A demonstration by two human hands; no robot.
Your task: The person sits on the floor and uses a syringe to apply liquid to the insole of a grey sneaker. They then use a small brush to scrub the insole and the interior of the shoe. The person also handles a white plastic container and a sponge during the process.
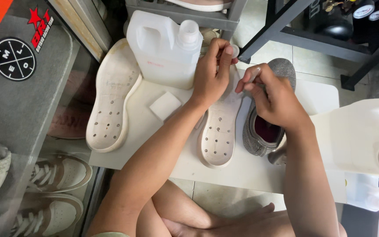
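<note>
White and low, the tabletop [316, 98] carries a sole [218, 136] at its middle. The left hand [211, 74] pinches a small cap [234, 51] above it; the right hand [273, 98] pinches a thin tool [254, 75] over the grey shoe [259, 131], near the jug [163, 48] at the far edge.

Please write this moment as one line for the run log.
left hand: pinches small white cap | right hand: holds thin tool | below: white sole, grey shoe | jug behind
</note>
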